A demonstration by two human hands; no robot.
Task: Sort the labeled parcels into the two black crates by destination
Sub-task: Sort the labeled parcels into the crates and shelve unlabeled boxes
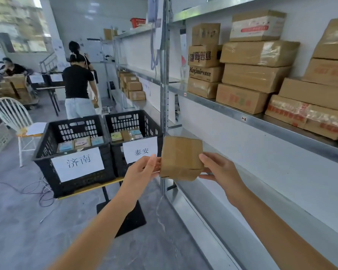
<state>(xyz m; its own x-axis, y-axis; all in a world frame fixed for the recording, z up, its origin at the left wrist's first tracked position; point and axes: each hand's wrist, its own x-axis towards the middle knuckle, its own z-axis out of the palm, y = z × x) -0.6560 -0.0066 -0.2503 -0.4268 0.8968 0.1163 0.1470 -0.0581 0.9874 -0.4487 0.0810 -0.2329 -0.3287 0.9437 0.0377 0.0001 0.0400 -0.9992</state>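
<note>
Both hands are clamped on one small cardboard parcel (180, 156). The left hand (142, 170) pinches its left edge between thumb and fingers. The right hand (220, 172) grips its right side, thumb on the upper edge and fingers curled beneath. The parcel is in the air at arm's length, in front of the rack's upright post and just right of the crates, with a taped brown side facing the camera.

A metal shelving rack (242, 115) runs along the right wall. Its middle shelf holds stacked brown cartons (256, 75), several with red print.

Two black crates stand side by side, touching, on a yellow-edged stand (90, 189) left of the rack. The left crate (47, 145) carries a white sheet reading 济南 (77, 164), and the right crate (133, 119) carries a white sheet reading 泰安 (141, 151). Each crate holds a row of small labeled parcels, seen at (80, 143) in the left one and at (127, 135) in the right one.

Behind the crates a person in a black top (77, 82) stands facing away, and another person (12, 68) sits at the far left among boxes. A white chair (12, 112) stands left of the crates with a paper sheet (36, 128) on its seat. Cables (37, 190) lie on the gray floor beside the stand.
</note>
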